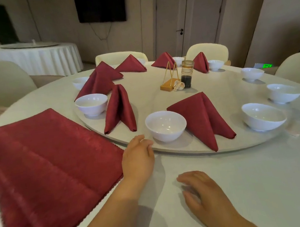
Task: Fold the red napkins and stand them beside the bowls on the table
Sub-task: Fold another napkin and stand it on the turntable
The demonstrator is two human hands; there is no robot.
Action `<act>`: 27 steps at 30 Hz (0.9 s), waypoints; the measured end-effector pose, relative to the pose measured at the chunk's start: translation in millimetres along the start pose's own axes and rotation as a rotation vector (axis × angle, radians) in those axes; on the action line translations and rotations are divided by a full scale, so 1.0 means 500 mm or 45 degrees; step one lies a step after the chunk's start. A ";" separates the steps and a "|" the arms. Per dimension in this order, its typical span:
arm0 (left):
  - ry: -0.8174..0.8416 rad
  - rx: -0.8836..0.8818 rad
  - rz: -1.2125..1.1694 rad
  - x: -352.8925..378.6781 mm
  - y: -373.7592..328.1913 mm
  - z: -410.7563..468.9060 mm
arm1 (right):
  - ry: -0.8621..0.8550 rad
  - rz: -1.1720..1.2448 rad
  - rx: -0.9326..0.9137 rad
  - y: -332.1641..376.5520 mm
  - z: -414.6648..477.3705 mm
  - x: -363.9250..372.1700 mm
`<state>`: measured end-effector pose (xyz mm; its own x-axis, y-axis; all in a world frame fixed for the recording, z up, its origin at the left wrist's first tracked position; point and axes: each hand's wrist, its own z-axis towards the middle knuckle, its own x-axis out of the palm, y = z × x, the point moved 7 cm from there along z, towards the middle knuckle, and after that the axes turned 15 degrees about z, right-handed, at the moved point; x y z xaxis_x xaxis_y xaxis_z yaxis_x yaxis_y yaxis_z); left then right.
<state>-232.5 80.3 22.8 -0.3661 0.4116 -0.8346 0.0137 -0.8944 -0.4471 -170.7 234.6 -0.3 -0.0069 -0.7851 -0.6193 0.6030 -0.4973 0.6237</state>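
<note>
While your left hand (138,156) reaches forward to the near rim of the turntable (190,149), its fingers lie loosely bent on that rim just beside the nearest bowl (165,125). They hold nothing that I can make out, though the fingertips are blurred and may be hooking the edge. Your right hand (203,193) rests palm down on the table (274,182), fingers relaxed and slightly apart, gripping nothing. To your left the stack of unfolded red napkins (49,168) lies flat on the table, its right edge just beside your left wrist. A folded napkin (203,118) stands on the turntable right of the nearest bowl, close against it. A second folded napkin (119,108) stands just right of another bowl (91,104) further left. More folded napkins stand by bowls round the far side. Three bowls (263,116) on the right stand apart from the napkins. Near the centre stand a gold holder (169,82) and a small jar (187,76).
</note>
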 end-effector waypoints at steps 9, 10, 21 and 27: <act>-0.062 -0.032 0.262 -0.159 0.168 -0.101 | 0.153 -0.053 0.157 -0.024 0.005 0.018; -0.013 -0.065 0.287 -0.161 0.204 -0.117 | 0.146 -0.036 0.154 -0.028 0.005 0.019; -0.112 -0.132 0.404 -0.161 0.289 -0.158 | 0.219 -0.014 0.169 -0.036 -0.005 0.030; -0.159 -0.104 0.437 -0.165 0.279 -0.160 | 0.204 -0.021 0.146 -0.029 -0.005 0.026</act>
<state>-126.1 -64.4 3.3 -0.4377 0.0615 -0.8970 0.2278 -0.9575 -0.1768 -177.7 232.5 -18.5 0.1166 -0.7124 -0.6921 0.5093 -0.5554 0.6574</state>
